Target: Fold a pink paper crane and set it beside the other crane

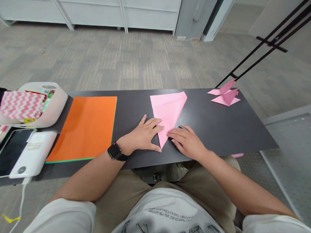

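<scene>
A pink sheet of paper, folded to a long tapering shape, lies on the dark table with its narrow point toward me. My left hand rests with spread fingers on its left edge, thumb near the lower tip. On the other side, my right hand lies low over the table, its stretched fingertips touching the paper's right edge. Two folded pink paper birds stand at the table's far right corner.
To the left lies a stack of orange paper with a green edge beneath. Beyond it are a white basket of supplies, a white power bank with a cable, and a dark-screened device. Black metal bars slant behind the right end.
</scene>
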The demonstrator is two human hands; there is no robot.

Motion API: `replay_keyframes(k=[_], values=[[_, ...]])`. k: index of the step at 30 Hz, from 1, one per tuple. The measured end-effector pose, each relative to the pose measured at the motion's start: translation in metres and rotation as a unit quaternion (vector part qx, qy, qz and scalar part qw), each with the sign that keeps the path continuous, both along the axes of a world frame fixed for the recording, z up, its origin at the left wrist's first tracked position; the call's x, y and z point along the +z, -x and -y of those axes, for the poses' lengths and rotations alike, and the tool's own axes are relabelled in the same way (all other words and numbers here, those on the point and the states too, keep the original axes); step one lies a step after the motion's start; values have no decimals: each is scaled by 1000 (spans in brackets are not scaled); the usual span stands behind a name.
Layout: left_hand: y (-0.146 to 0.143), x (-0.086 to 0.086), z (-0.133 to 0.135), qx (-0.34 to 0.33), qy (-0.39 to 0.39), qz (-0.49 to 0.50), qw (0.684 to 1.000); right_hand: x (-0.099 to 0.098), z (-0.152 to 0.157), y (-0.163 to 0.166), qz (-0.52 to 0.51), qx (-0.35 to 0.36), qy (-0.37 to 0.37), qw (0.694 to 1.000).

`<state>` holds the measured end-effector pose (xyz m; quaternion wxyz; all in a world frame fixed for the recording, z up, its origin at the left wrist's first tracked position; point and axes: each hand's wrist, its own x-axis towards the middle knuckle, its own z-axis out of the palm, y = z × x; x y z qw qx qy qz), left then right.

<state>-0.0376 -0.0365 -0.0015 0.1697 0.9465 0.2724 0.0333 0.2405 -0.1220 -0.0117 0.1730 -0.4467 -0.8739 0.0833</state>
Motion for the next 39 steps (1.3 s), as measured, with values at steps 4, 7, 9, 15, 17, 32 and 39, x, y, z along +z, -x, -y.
replay_keyframes(k=[4,7,9,15,17,32,39], values=[[-1,2,0,-1,-3,-8,1000,1,-11,-9,0,-3,-9,1000],[-5,2,3,15,-9,6,1000,3,-14,-9,5,0,-14,1000],[-9,1,6,40,-23,19,999,3,-14,-8,7,-1,-19,1000],[-17,-5,12,58,-65,28,996,0,-11,-7,4,8,-32,999],[-18,-6,12,57,-66,28,996,-2,-11,-8,-1,12,-33,999],[-10,4,15,64,-51,-11,997,-2,-1,-1,-14,52,-44,998],[-9,10,15,91,-41,-28,995,-1,2,5,-29,68,-38,997]])
